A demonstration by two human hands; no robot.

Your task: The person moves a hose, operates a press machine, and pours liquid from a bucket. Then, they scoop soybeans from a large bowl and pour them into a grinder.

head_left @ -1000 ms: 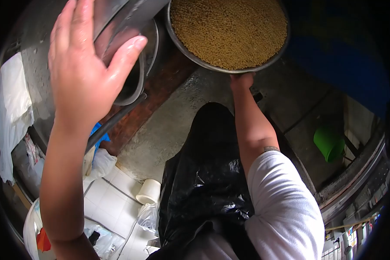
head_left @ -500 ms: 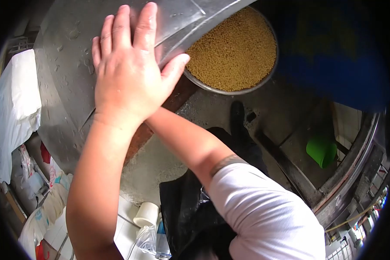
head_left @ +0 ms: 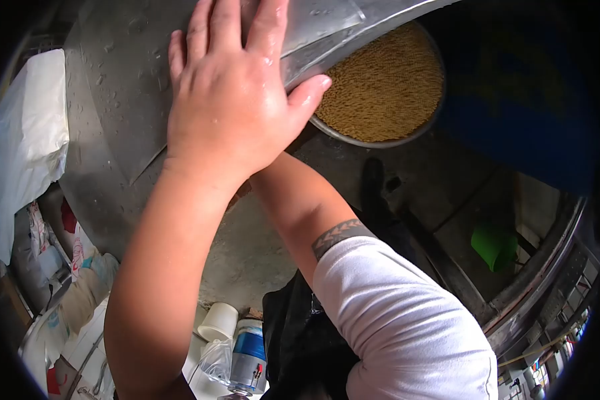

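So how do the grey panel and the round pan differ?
The grey panel is spotted with droplets; the round pan holds tan grains. The left hand appears to rest on the panel, not the pan. The panel partly hides the pan in this view. Both look metallic.

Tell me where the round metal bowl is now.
In the head view, the round metal bowl is right of top centre, just right of the left hand, its upper-left part hidden by the grey metal sheet.
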